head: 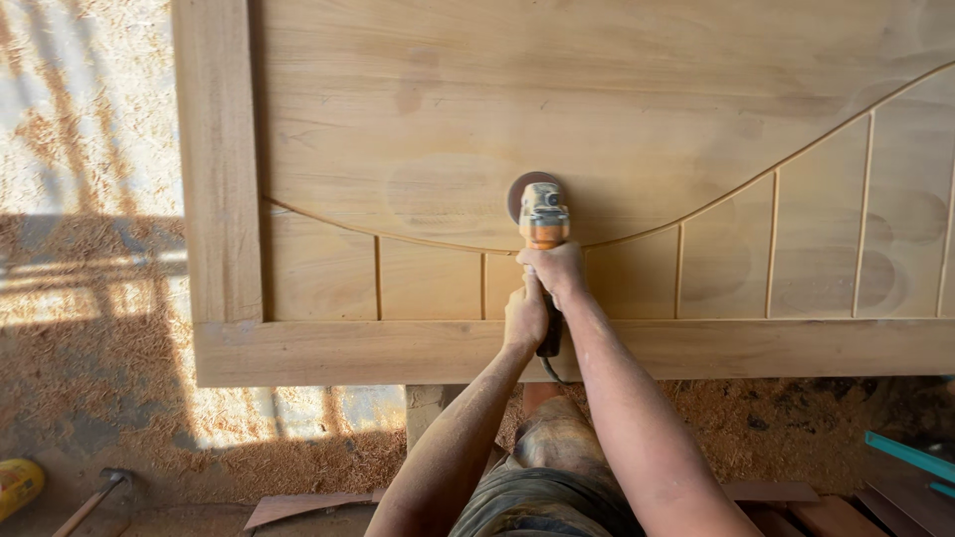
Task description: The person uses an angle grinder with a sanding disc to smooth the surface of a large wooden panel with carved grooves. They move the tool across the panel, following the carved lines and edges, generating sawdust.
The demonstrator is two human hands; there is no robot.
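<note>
The angle grinder (543, 227) points straight away from the person, its long axis running from the wooden door panel's (617, 109) near edge toward its far edge, disc down on the carved curve; orange body, grey head, dusty. The right hand (557, 268) and left hand (525, 316) both wrap its handle

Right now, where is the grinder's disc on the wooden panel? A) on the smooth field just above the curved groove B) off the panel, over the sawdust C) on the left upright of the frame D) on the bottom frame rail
A: the sanding disc of the orange grinder, gripped by the right hand and left hand, sits on the wooden panel just above the curved groove.
</note>
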